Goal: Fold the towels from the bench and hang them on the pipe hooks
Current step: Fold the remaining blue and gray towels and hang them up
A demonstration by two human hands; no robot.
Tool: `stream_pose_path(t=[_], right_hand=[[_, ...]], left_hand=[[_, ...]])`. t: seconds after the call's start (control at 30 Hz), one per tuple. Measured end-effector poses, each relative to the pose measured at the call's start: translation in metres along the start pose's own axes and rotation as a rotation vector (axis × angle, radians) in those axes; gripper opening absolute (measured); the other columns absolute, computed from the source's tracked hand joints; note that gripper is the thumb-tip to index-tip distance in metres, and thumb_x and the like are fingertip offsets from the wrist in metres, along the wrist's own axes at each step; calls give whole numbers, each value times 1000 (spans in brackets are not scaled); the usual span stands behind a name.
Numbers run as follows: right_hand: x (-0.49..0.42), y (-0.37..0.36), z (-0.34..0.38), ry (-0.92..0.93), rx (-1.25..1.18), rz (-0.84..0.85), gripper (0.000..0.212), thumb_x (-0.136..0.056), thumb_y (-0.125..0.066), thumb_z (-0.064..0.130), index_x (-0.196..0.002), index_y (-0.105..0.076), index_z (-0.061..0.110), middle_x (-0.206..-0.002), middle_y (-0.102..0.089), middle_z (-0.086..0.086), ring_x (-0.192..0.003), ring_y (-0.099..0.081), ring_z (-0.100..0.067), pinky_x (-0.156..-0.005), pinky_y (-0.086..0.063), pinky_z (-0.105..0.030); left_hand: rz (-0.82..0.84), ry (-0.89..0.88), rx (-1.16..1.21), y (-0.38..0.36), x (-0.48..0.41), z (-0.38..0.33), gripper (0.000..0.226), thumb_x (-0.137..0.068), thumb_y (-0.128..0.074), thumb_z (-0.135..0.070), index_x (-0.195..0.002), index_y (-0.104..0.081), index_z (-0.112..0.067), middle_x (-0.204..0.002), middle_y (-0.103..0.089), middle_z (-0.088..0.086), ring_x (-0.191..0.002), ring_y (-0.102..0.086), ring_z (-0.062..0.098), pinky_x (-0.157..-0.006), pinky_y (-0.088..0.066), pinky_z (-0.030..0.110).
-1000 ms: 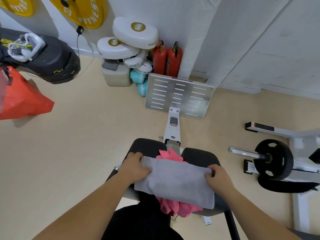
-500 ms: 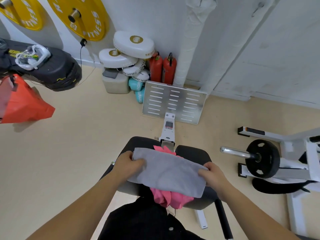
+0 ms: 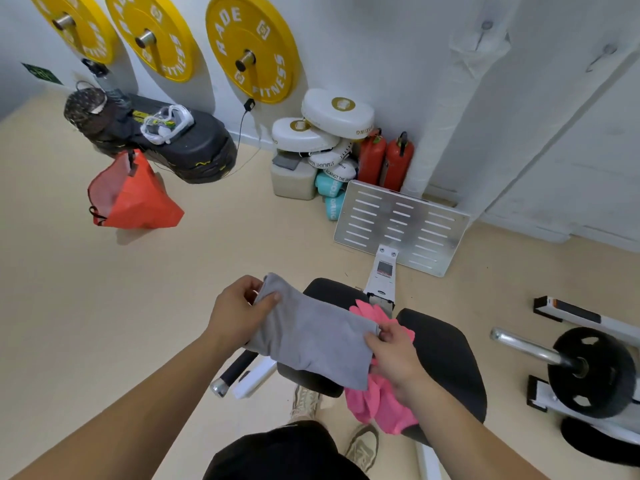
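A folded grey towel (image 3: 311, 336) is held up off the black bench (image 3: 446, 355) between both hands. My left hand (image 3: 239, 313) pinches its upper left end, thumb on top. My right hand (image 3: 394, 355) grips its right end. A crumpled pink towel (image 3: 384, 407) lies on the bench seat, partly hidden under the grey towel and my right hand. A white wrapped pipe (image 3: 460, 109) runs up the wall at the back right, with a hook (image 3: 485, 29) near its top and another hook (image 3: 604, 53) further right.
A slotted metal footplate (image 3: 401, 226) stands beyond the bench. White pads and two red extinguishers (image 3: 384, 157) sit by the wall. A barbell plate (image 3: 585, 372) on a rack is at right. An orange bag (image 3: 128, 199) and a black case lie at left.
The grey towel has been lifted off the pink towel and carried left, clear of the bench's left edge. My view has swung up and left, bringing the wall hooks and yellow plates into sight.
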State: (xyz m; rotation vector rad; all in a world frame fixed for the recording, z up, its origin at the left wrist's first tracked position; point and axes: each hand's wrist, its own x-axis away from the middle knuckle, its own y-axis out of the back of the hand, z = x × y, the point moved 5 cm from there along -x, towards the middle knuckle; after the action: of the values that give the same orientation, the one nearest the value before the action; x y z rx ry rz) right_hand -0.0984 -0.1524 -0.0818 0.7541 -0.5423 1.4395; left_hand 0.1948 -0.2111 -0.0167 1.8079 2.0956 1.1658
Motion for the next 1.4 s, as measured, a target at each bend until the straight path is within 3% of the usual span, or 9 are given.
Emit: stream_pose_path(t=[0.23,0.4,0.53,0.73,0.83,0.93,1.1,1.27,1.4], right_hand=[[-27,-35,-12,-93,-22,6,42,-94,-63,13,-135,-56,22,-117,-70,-8,-110,-70,-31,-100,-56,-52],[1,-18,-1,-97,39,-21,40,-102,-49,3,-140,-53,15,-127,-64,-4,-113,-62,-18,-108,-50,-42],[1,-16,-4,-93,90,2,42,-104,-48,5,-144,-54,18,-135,-60,4,-118,-57,-10,-117,-43,-43],[-7,-34,-1,1,194,41,41,-104,-47,4,-139,-55,24,-113,-66,14,-97,-63,4,-77,-52,-10],[-16,-46,1,98,471,7,53,-100,-57,24,-151,-46,30,-126,-65,-1,-94,-59,-6,-89,-51,-23],[-22,-56,-6,100,751,-1,69,-90,-61,50,-154,-34,46,-139,-41,-1,-121,-44,-17,-99,-44,-31],[-27,-67,-16,141,978,-50,87,-83,-60,66,-158,-18,50,-133,-32,-1,-124,-36,-23,-96,-48,-32],[-31,-75,-19,145,1055,-140,97,-72,-54,79,-156,-14,52,-132,-33,0,-121,-37,-23,-82,-50,-32],[-33,-86,-19,139,1106,-258,95,-67,-52,81,-153,-28,48,-136,-42,-5,-120,-46,-29,-84,-52,-39]], left_hand=[[192,-77,-72,-31,4,-5,20,-86,-69,-31,-104,-64,-39,-81,-67,-9,-71,-66,14,-65,-57,31],[376,-206,-176,-108,18,-7,33,-88,-61,-32,-122,-63,-35,-97,-69,-9,-84,-64,11,-73,-53,25],[482,-223,-254,-150,21,-2,27,-91,-56,-33,-117,-61,-29,-109,-60,-4,-92,-61,18,-85,-56,41],[602,-231,-312,-163,19,15,32,-94,-53,-33,-123,-58,-21,-121,-63,2,-100,-64,22,-90,-54,37],[423,-169,-260,-130,4,29,39,-95,-56,-32,-133,-58,-24,-128,-59,-6,-109,-63,15,-93,-53,34],[285,-67,-343,-101,-16,53,48,-86,-60,-30,-132,-51,-26,-125,-50,-3,-113,-57,21,-86,-54,36],[337,149,-224,-99,-30,72,48,-71,-74,-43,-112,-56,-25,-112,-59,-1,-89,-65,17,-72,-59,33],[394,71,-322,-97,-40,66,26,-73,-72,-38,-83,-54,-23,-95,-60,3,-74,-62,15,-53,-43,21],[423,-11,-287,-104,-31,52,26,-82,-70,-35,-89,-50,-20,-84,-58,-1,-67,-56,10,-55,-45,22]])
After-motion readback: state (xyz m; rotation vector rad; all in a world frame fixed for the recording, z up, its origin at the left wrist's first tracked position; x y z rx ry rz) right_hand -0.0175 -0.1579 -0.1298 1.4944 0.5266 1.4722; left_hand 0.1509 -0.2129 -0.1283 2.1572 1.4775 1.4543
